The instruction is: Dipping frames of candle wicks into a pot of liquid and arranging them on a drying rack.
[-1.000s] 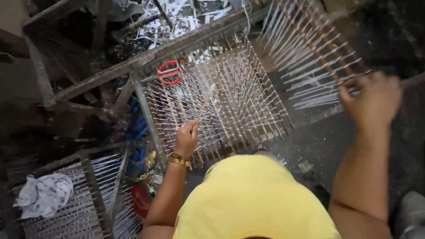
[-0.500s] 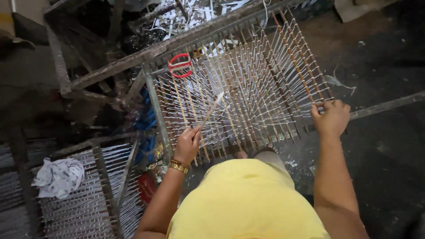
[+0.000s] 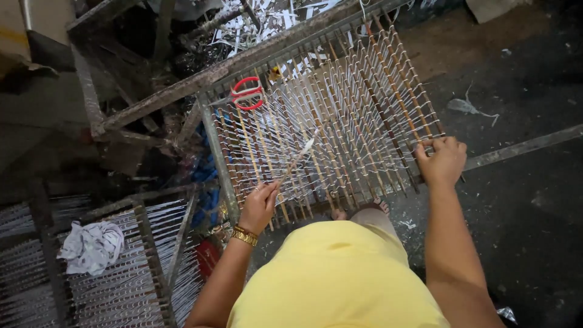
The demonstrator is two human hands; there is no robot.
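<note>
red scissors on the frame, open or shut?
Shut. The red-handled scissors lie flat on the frame's far rail, both handle loops side by side; the blades are hard to make out.

Tight room over a strung frame, open floor to the right

The square metal frame strung with rows of thin white sticks point(image 3: 328, 127) fills the middle, leaving only narrow gaps between rows; the left hand point(image 3: 260, 206) holding a thin stick point(image 3: 297, 159) and the right hand point(image 3: 443, 159) gripping the frame's right edge take up 2 sides. Red-handled scissors point(image 3: 246, 93) lie on the far-left corner. A rusty metal beam point(image 3: 200, 79) bars the far side. The dark bare floor point(image 3: 522, 200) on the right offers free passage.
</note>
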